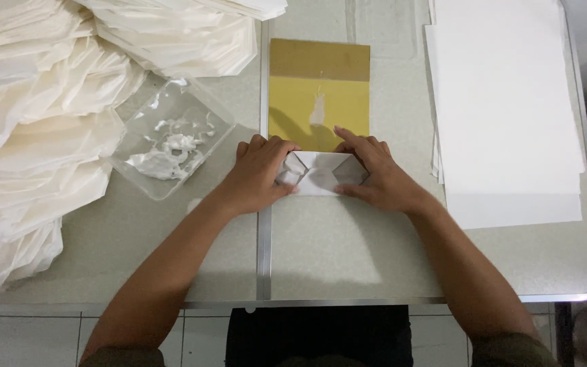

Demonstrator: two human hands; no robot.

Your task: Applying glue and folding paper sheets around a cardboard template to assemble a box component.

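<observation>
Both hands press flat on a small white folded paper (321, 173); neither grip is closed around it. The left hand (258, 173) lies on the paper's left end with its fingers spread over the flap. The right hand (374, 175) lies on the right end, fingers stretched out and pointing up and to the left. The paper sits in the middle of the tabletop (334, 251), at the near edge of a yellow and brown board (319, 92), and looks to lie partly over it.

The paper already has folds in it. Two corner flaps slant in from the sides and make pointed shapes, so the folding looks well along. The ends are under the hands, so I cannot tell if they are stuck down.

A smear of white paste (318, 112) sits on the yellow board. To the left is a clear plastic sheet (171, 139) with more white paste on it. Further left and up is a big heap of finished white paper pieces (35, 122), so it seems many are done. On the right lies a stack of flat white sheets (507, 109), not folded yet, so it seems more are left.

The tabletop is pale grey-green with a metal edge and a metal strip down the middle. Below it, pale floor tiles (22, 336) show. The room looks dim.
</observation>
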